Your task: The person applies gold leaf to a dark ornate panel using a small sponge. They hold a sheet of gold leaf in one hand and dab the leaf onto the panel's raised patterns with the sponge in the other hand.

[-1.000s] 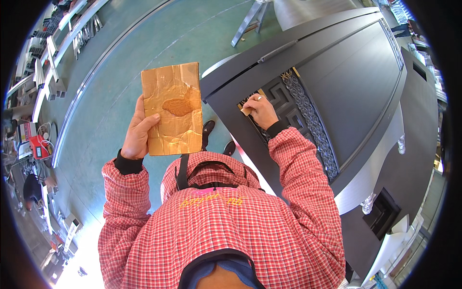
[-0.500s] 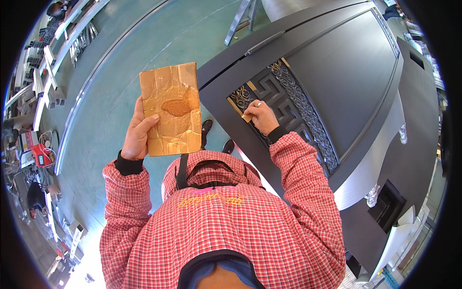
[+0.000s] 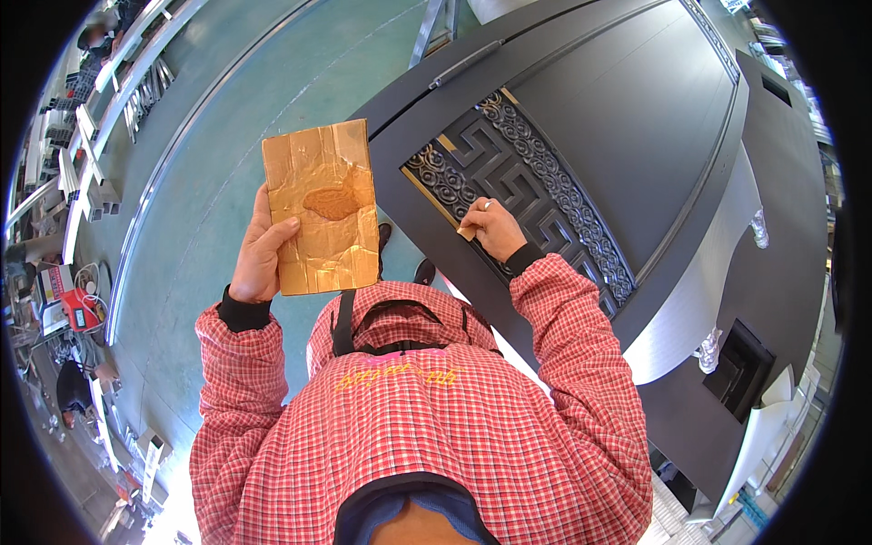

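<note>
A gold-smeared piece of cardboard is held up by my left hand, thumb on its face. In its middle sits a bronze-coloured blob of paint or paste. My right hand pinches a small tan pad, whose exact kind I cannot make out. The pad touches the near edge of a carved panel set in a large dark grey door. Along that edge runs a gold strip, ending at the pad. Scrolls and angular key patterns cover the panel in black with golden glints.
Another dark panel with a rectangular opening lies to the right. White sheeting hangs between the two. A ladder stands on the green floor at the back. Metal profiles and a red device lie far left.
The door has shifted left and up in the picture. Relative to it, my right hand has slid with the pad along the panel's edge toward me. The left hand and cardboard barely moved.
</note>
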`<action>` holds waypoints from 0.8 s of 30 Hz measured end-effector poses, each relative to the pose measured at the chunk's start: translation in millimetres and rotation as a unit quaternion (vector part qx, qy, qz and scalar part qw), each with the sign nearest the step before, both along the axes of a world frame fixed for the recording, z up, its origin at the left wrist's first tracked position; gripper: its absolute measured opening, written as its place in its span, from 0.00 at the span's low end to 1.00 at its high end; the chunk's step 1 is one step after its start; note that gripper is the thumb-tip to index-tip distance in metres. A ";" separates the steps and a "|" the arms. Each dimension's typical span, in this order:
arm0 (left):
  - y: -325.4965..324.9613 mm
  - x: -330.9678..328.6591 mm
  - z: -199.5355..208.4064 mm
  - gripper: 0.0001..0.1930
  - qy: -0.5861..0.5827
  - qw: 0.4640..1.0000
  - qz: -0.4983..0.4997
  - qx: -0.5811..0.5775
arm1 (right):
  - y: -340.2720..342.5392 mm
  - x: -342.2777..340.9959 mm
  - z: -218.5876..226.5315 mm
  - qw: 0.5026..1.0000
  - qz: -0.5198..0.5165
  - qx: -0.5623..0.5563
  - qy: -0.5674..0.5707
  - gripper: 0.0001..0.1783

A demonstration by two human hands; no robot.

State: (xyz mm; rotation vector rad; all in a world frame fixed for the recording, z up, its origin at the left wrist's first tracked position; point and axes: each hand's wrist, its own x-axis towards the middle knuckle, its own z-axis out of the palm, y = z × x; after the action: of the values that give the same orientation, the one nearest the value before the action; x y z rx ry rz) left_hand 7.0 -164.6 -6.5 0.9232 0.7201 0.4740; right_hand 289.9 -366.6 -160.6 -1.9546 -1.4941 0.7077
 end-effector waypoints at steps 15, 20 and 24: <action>-48.2 10.6 -4.0 0.32 -0.014 1.000 -0.024 0.004 | -68.0 4.0 -1.4 1.000 -0.003 0.000 0.002 0.13; -60.1 9.9 -10.8 0.32 -0.014 1.000 -0.026 0.004 | -88.2 4.4 0.4 1.000 -0.005 0.002 0.006 0.13; -68.0 12.8 -6.9 0.32 -0.016 0.999 -0.041 -0.004 | -104.4 3.6 1.2 1.000 -0.014 0.000 0.005 0.13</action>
State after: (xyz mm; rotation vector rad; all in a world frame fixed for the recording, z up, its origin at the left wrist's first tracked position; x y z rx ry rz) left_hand 19.8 -232.7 -13.4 0.9317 0.6519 0.4130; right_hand 293.6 -470.9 -159.5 -1.9648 -1.4574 0.7053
